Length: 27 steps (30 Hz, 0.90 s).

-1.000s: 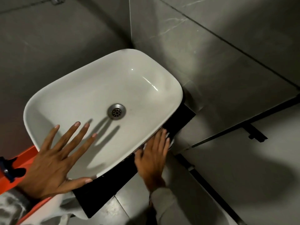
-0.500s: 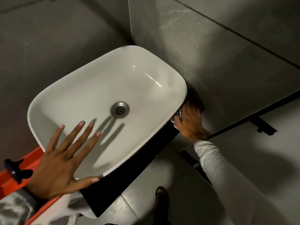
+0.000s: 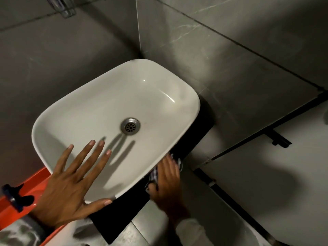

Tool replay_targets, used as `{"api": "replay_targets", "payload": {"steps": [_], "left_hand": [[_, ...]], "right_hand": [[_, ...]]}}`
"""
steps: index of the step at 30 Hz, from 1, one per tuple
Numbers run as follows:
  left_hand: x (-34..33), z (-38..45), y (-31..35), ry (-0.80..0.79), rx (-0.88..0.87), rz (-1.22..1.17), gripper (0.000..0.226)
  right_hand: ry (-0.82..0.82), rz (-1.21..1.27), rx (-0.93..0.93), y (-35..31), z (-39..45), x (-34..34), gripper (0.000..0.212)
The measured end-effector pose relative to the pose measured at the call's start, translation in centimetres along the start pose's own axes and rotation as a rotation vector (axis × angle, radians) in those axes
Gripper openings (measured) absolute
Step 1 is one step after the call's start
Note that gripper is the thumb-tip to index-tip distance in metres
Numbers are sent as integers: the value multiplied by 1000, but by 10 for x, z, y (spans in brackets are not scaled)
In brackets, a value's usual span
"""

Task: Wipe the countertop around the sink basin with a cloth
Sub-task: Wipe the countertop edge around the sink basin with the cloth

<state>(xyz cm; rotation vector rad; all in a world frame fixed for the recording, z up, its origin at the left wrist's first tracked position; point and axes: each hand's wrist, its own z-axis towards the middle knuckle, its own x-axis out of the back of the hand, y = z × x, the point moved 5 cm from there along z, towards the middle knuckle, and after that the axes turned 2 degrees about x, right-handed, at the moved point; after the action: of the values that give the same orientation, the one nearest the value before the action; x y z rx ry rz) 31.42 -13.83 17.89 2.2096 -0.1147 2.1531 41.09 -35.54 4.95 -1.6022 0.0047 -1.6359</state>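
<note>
A white sink basin with a metal drain sits on a narrow black countertop. My left hand rests flat on the basin's near rim, fingers spread, holding nothing. My right hand presses a dark checked cloth onto the black counter strip right beside the basin's right edge. Most of the cloth is hidden under the hand, and the hand is motion-blurred.
Grey tiled walls meet in a corner behind the basin. An orange surface with a dark blue fitting lies at the lower left. A metal wall holder hangs at the top left. Black partition framing and grey floor lie to the right.
My right hand with the cloth has slid back along the black strip from the far right corner toward me. My left hand has stayed on the rim.
</note>
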Motion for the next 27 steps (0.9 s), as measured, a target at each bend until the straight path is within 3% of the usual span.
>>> {"api": "replay_targets", "payload": {"steps": [3, 6, 9, 16, 20, 24, 27], "left_hand": [[0, -1, 1, 2, 3, 12, 106], [-2, -7, -1, 21, 26, 15, 109], [-2, 0, 0, 34, 8, 9, 109], [-1, 2, -1, 74, 20, -11, 106], [0, 0, 1, 86, 35, -16, 104], [1, -1, 1, 71, 43, -16, 103], [3, -2, 3, 66, 47, -42, 104]], "right_hand": [[58, -117, -168, 74, 64, 30, 83], [-31, -180, -204, 132, 133, 48, 85], [-2, -194, -254, 157, 140, 55, 84], [235, 105, -271, 36, 29, 0, 86], [184, 211, -249, -49, -34, -36, 76], [171, 201, -239, -75, -55, -48, 68], [65, 267, -218, -100, -77, -59, 68]]}}
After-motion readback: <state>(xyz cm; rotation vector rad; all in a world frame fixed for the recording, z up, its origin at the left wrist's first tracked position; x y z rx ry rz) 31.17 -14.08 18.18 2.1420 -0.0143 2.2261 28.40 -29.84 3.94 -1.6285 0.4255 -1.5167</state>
